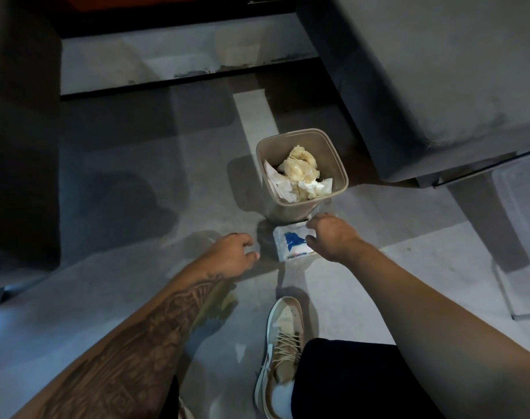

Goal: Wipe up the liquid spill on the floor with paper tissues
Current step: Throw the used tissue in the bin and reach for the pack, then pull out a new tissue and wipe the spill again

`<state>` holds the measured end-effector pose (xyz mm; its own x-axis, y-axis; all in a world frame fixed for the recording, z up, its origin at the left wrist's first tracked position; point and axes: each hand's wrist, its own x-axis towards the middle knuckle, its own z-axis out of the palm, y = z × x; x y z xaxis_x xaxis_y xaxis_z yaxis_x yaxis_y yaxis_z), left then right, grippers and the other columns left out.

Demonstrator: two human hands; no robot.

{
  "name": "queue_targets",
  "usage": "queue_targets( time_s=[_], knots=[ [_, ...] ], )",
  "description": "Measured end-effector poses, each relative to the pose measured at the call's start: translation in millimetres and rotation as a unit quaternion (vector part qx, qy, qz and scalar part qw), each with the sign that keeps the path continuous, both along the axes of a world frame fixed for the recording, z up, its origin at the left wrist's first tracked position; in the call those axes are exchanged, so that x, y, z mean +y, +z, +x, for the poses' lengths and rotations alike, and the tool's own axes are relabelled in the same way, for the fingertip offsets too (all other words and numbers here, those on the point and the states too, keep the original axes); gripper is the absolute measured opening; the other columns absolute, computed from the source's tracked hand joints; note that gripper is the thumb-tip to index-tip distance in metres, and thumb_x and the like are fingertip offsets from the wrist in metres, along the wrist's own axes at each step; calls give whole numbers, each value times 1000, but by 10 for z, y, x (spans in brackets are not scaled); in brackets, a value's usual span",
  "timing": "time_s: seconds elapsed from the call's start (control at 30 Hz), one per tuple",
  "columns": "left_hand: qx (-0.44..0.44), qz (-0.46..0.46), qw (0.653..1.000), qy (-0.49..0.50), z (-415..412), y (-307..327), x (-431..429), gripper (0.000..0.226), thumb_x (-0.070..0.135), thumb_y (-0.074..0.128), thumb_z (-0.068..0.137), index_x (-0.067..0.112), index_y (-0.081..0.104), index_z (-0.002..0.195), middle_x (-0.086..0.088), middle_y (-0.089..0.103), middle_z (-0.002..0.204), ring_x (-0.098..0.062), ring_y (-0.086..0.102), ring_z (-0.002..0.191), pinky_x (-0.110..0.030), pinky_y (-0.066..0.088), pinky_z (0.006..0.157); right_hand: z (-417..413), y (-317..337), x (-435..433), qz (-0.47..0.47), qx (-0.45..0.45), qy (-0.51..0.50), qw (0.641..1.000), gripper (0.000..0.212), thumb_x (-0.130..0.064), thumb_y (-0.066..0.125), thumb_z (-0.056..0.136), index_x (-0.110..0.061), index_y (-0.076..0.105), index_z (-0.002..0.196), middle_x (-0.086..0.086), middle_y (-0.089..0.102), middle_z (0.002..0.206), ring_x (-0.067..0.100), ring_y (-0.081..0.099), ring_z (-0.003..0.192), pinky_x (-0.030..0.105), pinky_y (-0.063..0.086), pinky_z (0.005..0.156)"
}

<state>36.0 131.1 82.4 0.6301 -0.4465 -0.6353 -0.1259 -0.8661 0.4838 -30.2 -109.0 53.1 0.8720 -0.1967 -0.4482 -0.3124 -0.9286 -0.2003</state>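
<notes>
A white and blue tissue pack [289,243] lies on the grey floor just in front of a beige bin [339,164]. My right hand [333,237] is at the pack's right edge, fingers and thumb curled onto it. To the left of the pack, my left hand [230,252] hovers apart from it, loosely curled and holding nothing. A yellowish liquid spill [218,306] shows on the floor beside my left forearm, partly hidden by the arm. Crumpled, yellow-stained tissues [300,170] fill the bin.
A grey sofa [439,71] rises at the right, close behind the bin. A dark piece of furniture [18,131] stands at the left. My beige sneaker [281,343] is planted below the pack. A clear box edge [523,237] sits at the far right.
</notes>
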Motion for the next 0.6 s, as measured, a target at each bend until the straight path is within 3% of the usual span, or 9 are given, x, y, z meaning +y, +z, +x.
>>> queue_targets(
  time_s=[0.13,0.23,0.3,0.43,0.53,0.6],
  knots=[
    [-1,-25,1000,18,1,104,-77,43,38,61,95,26,53,135,1,51,143,-20,56,119,-39,50,99,10,162,-40,1,-8,-29,1000,34,-37,59,95,-20,65,123,1,63,124,18,60,106,28,52,85],
    [4,-47,998,36,11,170,-112,43,37,61,95,29,51,136,3,49,145,-16,56,114,-31,48,87,42,380,-72,6,-14,-51,999,24,-35,57,96,-19,71,109,3,68,110,17,63,92,30,56,76],
    [0,-57,997,43,16,187,-129,46,38,62,95,30,49,138,4,47,147,-19,55,121,-34,50,93,51,572,-58,3,-36,-52,998,24,-31,57,96,-16,74,101,5,71,104,19,64,87,38,58,75],
    [-18,-75,995,58,39,220,-161,58,44,65,91,31,43,143,5,42,151,-19,52,128,-39,49,100,67,974,41,35,-121,-48,991,21,-28,60,95,-17,77,100,-1,73,99,15,64,81,31,55,70],
    [-42,-102,992,69,67,275,-190,79,51,70,84,32,31,150,5,35,157,-19,45,135,-43,46,106,112,1130,141,117,-156,-70,978,6,-29,68,90,-29,73,86,-11,70,94,9,63,83,30,56,72],
    [-51,-132,987,77,96,289,-192,96,55,77,76,35,24,153,6,30,160,-18,41,139,-42,42,109,136,1145,224,197,-150,-90,965,10,-23,72,88,-30,68,83,-12,68,91,9,63,86,28,57,76]
  ],
)
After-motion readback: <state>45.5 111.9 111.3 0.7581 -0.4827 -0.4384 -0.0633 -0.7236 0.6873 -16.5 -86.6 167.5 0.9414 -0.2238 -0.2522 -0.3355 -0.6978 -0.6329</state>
